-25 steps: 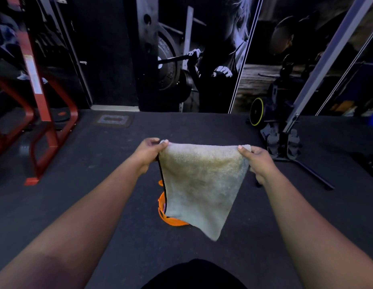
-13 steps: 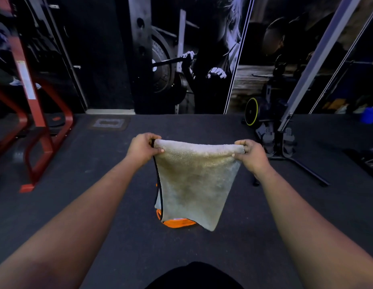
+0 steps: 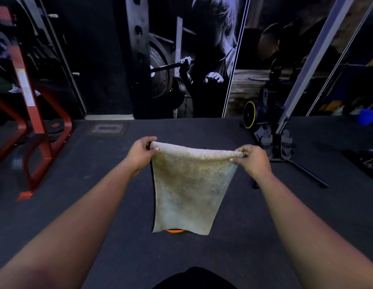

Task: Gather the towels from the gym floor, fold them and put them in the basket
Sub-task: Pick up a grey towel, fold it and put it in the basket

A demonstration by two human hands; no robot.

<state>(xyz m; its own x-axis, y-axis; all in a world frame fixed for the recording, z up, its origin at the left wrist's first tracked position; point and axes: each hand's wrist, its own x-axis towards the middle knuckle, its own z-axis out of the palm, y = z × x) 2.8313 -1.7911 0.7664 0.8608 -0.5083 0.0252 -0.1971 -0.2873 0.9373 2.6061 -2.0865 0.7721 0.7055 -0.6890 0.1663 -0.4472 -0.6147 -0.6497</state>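
Under us stretches the dark gym floor (image 3: 77,205), with a red rack (image 3: 35,126) standing at our left and a black stand (image 3: 285,147) at our right. Out in front, above the floor, we hold a pale towel (image 3: 191,188) hanging flat between our hands. Our left hand (image 3: 140,153) pinches its top left corner and our right hand (image 3: 253,160) pinches its top right corner. A sliver of something orange (image 3: 174,230) shows below the towel's bottom edge.

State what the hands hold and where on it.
A pale towel, hanging. The left hand pinches its top left corner, the right hand its top right corner; each grip is at the upper edge.
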